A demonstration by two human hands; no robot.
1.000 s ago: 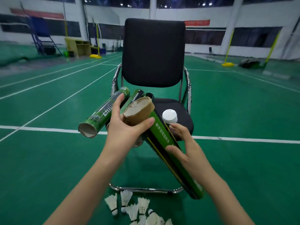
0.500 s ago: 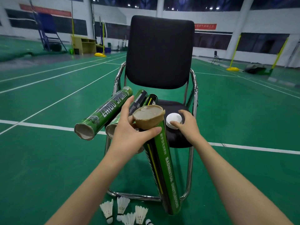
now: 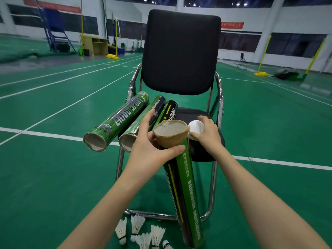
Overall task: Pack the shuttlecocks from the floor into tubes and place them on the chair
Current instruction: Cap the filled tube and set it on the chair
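Note:
My left hand [image 3: 152,150] grips the open top of a green-and-black tube [image 3: 183,191] that stands almost upright in front of the black chair [image 3: 181,54], its foot near the floor. My right hand [image 3: 208,133] rests on the chair seat [image 3: 203,151] with its fingers around a white round cap [image 3: 196,127]. Three more tubes lie side by side on the seat's left: a green one [image 3: 118,121], a second green one [image 3: 142,123] and a black one [image 3: 168,110]. Several white shuttlecocks [image 3: 142,230] lie on the floor below.
The green court floor [image 3: 53,177] with white lines spreads all around. The chair's chrome frame [image 3: 213,186] stands close behind the upright tube. Far back are yellow net posts [image 3: 262,58], a wooden shelf [image 3: 94,44] and a blue umpire stand [image 3: 53,29].
The tube swung from a slant to nearly upright in my left hand. My right hand left the tube's side and carried the white cap onto the chair seat.

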